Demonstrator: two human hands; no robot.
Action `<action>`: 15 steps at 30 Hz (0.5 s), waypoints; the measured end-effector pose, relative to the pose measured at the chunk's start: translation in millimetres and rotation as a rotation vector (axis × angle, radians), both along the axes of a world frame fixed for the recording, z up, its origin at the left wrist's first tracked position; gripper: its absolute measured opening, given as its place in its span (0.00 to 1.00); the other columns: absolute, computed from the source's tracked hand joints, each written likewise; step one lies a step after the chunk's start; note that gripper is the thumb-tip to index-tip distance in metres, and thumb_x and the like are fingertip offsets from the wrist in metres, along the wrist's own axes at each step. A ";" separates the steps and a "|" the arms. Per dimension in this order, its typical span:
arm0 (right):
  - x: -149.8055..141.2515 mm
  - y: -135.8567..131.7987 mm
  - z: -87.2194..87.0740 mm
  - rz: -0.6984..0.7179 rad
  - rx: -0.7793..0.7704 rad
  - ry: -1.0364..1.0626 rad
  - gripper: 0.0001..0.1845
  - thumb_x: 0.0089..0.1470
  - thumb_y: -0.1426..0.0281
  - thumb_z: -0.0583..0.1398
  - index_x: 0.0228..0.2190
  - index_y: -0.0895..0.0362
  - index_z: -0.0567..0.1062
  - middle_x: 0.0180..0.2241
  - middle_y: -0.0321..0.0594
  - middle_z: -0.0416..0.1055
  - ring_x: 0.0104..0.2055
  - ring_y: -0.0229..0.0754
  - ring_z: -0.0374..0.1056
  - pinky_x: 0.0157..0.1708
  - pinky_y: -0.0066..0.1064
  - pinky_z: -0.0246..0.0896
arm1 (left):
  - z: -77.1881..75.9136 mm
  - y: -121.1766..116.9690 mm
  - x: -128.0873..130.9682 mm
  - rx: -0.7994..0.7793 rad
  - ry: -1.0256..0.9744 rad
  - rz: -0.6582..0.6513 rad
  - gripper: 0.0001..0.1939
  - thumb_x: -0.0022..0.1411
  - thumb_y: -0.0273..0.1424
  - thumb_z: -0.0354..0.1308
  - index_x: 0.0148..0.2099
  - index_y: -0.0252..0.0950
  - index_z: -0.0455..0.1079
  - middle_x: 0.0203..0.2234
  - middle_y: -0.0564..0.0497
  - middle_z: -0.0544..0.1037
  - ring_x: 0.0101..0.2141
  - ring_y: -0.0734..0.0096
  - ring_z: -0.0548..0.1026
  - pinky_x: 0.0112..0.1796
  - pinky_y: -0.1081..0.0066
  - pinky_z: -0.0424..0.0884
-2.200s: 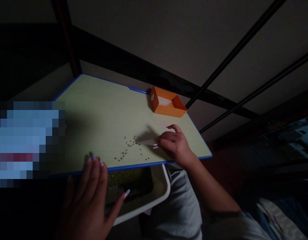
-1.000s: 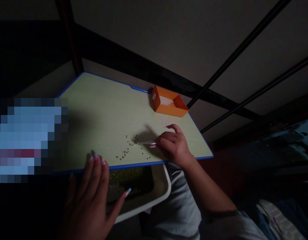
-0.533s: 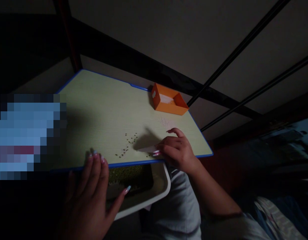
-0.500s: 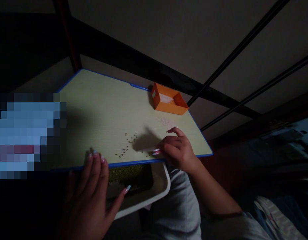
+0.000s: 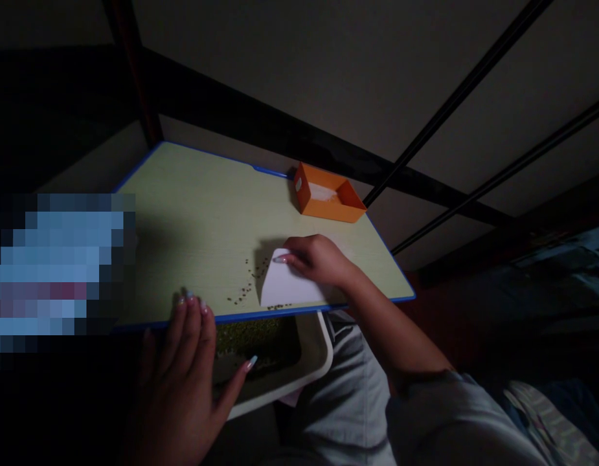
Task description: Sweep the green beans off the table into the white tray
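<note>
My right hand pinches a white card between thumb and fingers, its lower edge down near the tabletop's front edge. Several small dark beans or seeds lie scattered to the left of the card, and a few sit along its lower edge. My left hand rests with fingers stretched over the front edge of the pale table with blue trim, its thumb spread apart. Under that edge is a white tub holding a heap of small green beans, partly hidden by the table and my left hand.
An orange open box with whitish contents stands at the table's far right corner. A blurred-out bright patch covers the left side. Behind the table rises a panelled wall. Striped cloth lies at lower right.
My right hand has moved up and turned, so the card now shows its broad face instead of its edge. My left hand stays at the table edge.
</note>
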State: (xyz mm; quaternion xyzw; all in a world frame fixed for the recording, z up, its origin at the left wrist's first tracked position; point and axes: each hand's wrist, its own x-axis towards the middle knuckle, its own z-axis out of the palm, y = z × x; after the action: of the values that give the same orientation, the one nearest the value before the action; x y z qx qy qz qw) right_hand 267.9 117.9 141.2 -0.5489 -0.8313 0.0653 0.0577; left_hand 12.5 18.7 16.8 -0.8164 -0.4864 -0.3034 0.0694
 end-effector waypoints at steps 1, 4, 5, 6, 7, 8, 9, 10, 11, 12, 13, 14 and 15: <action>-1.3 -1.3 -2.2 0.002 -0.007 0.006 0.13 0.66 0.64 0.56 0.40 0.57 0.78 0.34 0.43 0.79 0.32 0.40 0.68 0.33 0.32 0.53 | 0.5 -0.3 -0.1 0.001 -0.001 0.002 0.44 0.66 0.44 0.48 0.74 0.31 0.33 0.69 0.26 0.61 0.69 0.34 0.61 0.55 0.27 0.71; -3.9 -3.0 -5.9 -0.008 -0.023 0.021 0.13 0.66 0.64 0.57 0.40 0.57 0.79 0.34 0.45 0.80 0.32 0.41 0.67 0.33 0.33 0.53 | 1.2 -0.7 -0.2 -0.002 0.001 0.006 0.44 0.66 0.45 0.48 0.74 0.32 0.33 0.69 0.26 0.60 0.69 0.35 0.60 0.54 0.27 0.71; -4.5 -2.4 -6.4 -0.014 -0.032 0.030 0.13 0.65 0.64 0.57 0.40 0.57 0.79 0.34 0.45 0.80 0.32 0.41 0.67 0.32 0.33 0.53 | 1.1 -0.6 -0.1 -0.002 0.002 0.007 0.44 0.66 0.45 0.47 0.74 0.32 0.32 0.69 0.26 0.60 0.69 0.34 0.60 0.54 0.26 0.71; -5.0 -1.2 -6.7 -0.019 -0.042 0.040 0.13 0.65 0.64 0.57 0.39 0.58 0.79 0.33 0.45 0.79 0.31 0.41 0.66 0.32 0.33 0.53 | 0.8 -0.3 -0.1 0.000 0.003 0.007 0.44 0.66 0.45 0.47 0.74 0.31 0.32 0.69 0.26 0.60 0.69 0.34 0.61 0.54 0.26 0.71; -5.6 0.4 -6.8 -0.020 -0.054 0.052 0.13 0.65 0.64 0.57 0.39 0.58 0.79 0.33 0.46 0.79 0.31 0.41 0.66 0.32 0.34 0.53 | 0.5 0.0 0.0 0.001 0.005 0.005 0.44 0.66 0.45 0.48 0.74 0.31 0.33 0.69 0.25 0.61 0.69 0.33 0.61 0.54 0.26 0.71; -6.2 2.3 -7.0 -0.018 -0.066 0.066 0.12 0.65 0.64 0.57 0.38 0.58 0.79 0.33 0.45 0.79 0.31 0.41 0.66 0.32 0.34 0.53 | 0.0 0.4 0.2 0.003 0.005 0.005 0.45 0.66 0.45 0.48 0.74 0.31 0.33 0.69 0.25 0.61 0.68 0.33 0.61 0.54 0.25 0.71; -6.9 4.3 -7.2 -0.013 -0.078 0.079 0.12 0.64 0.65 0.58 0.38 0.58 0.79 0.32 0.45 0.79 0.31 0.41 0.66 0.32 0.34 0.53 | -0.5 0.9 0.3 0.004 0.006 0.005 0.45 0.66 0.45 0.48 0.74 0.31 0.33 0.69 0.25 0.61 0.68 0.33 0.61 0.54 0.25 0.71; -7.7 6.2 -7.5 -0.006 -0.087 0.091 0.11 0.64 0.65 0.58 0.37 0.57 0.79 0.32 0.44 0.78 0.31 0.41 0.66 0.32 0.34 0.53 | -1.0 1.3 0.4 0.004 0.009 0.005 0.45 0.65 0.45 0.48 0.74 0.31 0.33 0.69 0.26 0.61 0.68 0.33 0.61 0.54 0.25 0.71; -8.5 7.8 -8.0 0.003 -0.094 0.102 0.11 0.64 0.65 0.58 0.36 0.57 0.79 0.32 0.44 0.78 0.31 0.40 0.66 0.32 0.33 0.54 | -1.5 1.7 0.5 0.005 0.011 0.004 0.45 0.65 0.45 0.48 0.74 0.31 0.33 0.69 0.26 0.61 0.69 0.33 0.61 0.54 0.26 0.71; -9.2 9.1 -8.5 0.011 -0.101 0.115 0.11 0.63 0.66 0.58 0.36 0.57 0.79 0.31 0.43 0.78 0.31 0.40 0.66 0.33 0.33 0.54 | -1.9 2.0 0.5 0.007 0.012 0.004 0.45 0.65 0.45 0.48 0.74 0.31 0.33 0.69 0.26 0.61 0.69 0.33 0.61 0.54 0.26 0.71; -9.7 10.0 -9.1 0.019 -0.106 0.129 0.11 0.63 0.66 0.58 0.36 0.58 0.79 0.31 0.42 0.77 0.30 0.39 0.65 0.33 0.33 0.54 | -2.2 2.1 0.5 0.010 0.015 0.003 0.45 0.65 0.45 0.49 0.74 0.31 0.34 0.69 0.26 0.61 0.69 0.33 0.61 0.54 0.26 0.71; -9.9 10.2 -9.6 0.027 -0.111 0.142 0.11 0.64 0.66 0.58 0.36 0.58 0.78 0.30 0.41 0.76 0.30 0.39 0.65 0.32 0.32 0.54 | -2.5 2.0 0.4 0.016 0.016 0.000 0.45 0.65 0.45 0.49 0.74 0.30 0.34 0.69 0.26 0.61 0.68 0.33 0.61 0.54 0.27 0.71; -9.6 9.8 -10.1 0.033 -0.115 0.154 0.11 0.64 0.66 0.58 0.36 0.58 0.78 0.30 0.41 0.76 0.29 0.38 0.65 0.32 0.32 0.54 | -2.8 1.9 0.2 0.021 0.015 -0.001 0.45 0.65 0.45 0.49 0.74 0.30 0.35 0.69 0.26 0.62 0.68 0.33 0.61 0.54 0.27 0.71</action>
State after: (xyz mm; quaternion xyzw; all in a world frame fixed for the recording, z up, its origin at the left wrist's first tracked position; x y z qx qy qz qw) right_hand 258.2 127.7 131.1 -0.5310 -0.8282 0.1556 0.0888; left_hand 12.8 20.6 14.0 -0.8182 -0.4822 -0.3023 0.0814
